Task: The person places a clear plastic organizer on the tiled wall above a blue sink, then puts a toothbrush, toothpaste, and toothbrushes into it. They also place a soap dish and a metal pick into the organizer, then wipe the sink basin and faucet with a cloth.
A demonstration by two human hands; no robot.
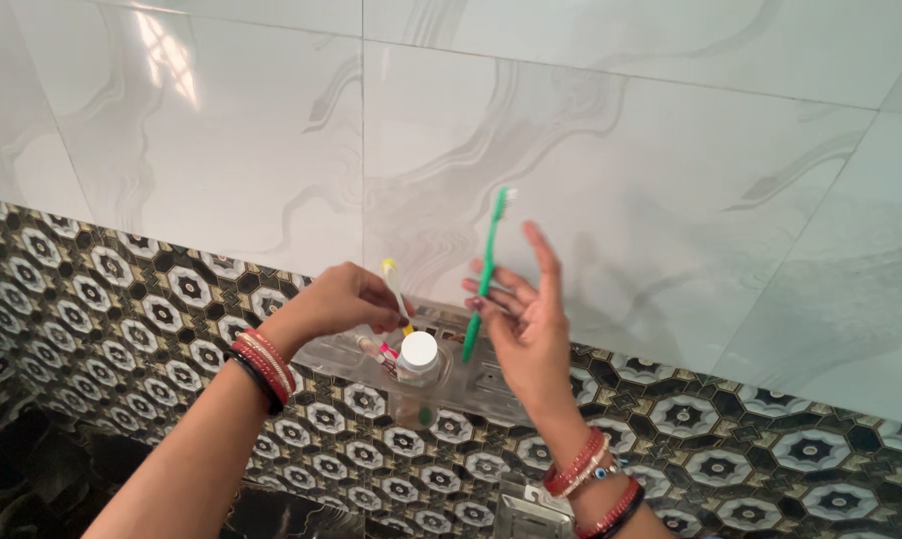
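Clear wall rack (346, 351) as landmark. Left hand (343, 299) above it, pinching yellow-white brush (396, 289). Right hand (526, 319) at its right, fingers loosely holding green brush (486, 274) upright. White-capped bottle (418, 361) sits in rack.

Bright daylight — glare on tiles (171, 60)
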